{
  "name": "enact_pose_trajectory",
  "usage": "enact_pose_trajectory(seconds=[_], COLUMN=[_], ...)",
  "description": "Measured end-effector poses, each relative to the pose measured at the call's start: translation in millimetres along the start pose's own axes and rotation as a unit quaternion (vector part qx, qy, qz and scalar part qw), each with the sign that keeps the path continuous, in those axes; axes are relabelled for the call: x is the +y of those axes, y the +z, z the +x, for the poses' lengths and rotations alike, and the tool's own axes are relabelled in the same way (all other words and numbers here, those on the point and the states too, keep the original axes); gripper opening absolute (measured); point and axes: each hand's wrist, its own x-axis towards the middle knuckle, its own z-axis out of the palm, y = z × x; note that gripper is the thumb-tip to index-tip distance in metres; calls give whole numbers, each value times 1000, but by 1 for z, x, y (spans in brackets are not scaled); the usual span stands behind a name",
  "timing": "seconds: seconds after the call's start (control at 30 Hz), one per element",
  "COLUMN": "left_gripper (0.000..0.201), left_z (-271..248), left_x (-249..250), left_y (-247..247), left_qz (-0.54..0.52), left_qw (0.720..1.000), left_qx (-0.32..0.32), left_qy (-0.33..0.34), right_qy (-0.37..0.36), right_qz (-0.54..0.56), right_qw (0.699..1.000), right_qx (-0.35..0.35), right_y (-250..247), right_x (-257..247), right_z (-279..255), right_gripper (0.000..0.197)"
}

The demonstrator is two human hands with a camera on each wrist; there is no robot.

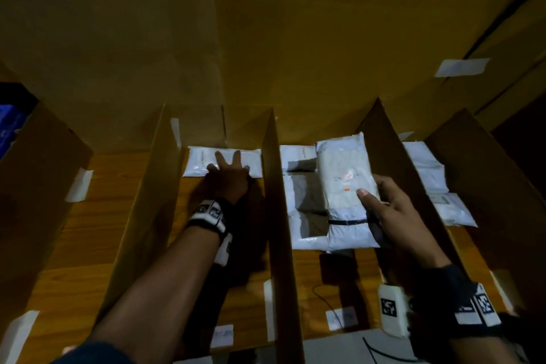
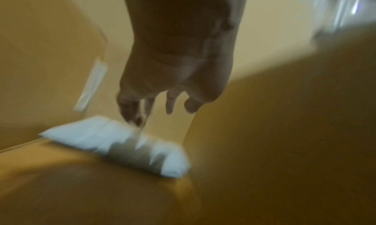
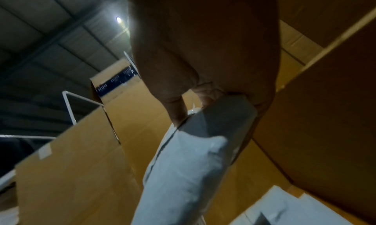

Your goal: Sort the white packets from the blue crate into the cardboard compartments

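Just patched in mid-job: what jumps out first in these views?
The right hand holds a long white packet above the middle compartment, where other packets already lie. The left hand reaches deep into the next compartment to the left, fingers spread on a flat packet at its far end. Tall cardboard dividers split the wooden surface into lanes.

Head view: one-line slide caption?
Left hand flat on a packet; right hand holds another packet over cardboard compartments.

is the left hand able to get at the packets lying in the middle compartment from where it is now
Probably not directly. The left hand rests on a packet deep in its own compartment, and a tall cardboard divider stands between it and the middle packets. It would have to lift over.
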Motion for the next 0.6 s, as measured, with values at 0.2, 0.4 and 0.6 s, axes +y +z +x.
enact_pose_trajectory(seconds=[0.2, 0.4, 0.6], left_gripper=[29, 16, 11], left_z=[-62, -129, -179], left_x=[75, 157, 206], left_y=[-77, -121, -106], left_qz=[-275, -222, -42], left_qw=[926, 897, 911], left_qx=[233, 190, -21], left_qy=[116, 331, 409], right_qy=[-61, -60, -46], right_qz=[-36, -49, -62], right_qw=[998, 997, 993], right_qx=[5, 27, 85], right_y=[-41, -102, -189], right_x=[-29, -46, -28], right_z=[-43, -84, -81], right_gripper=[31, 27, 26])
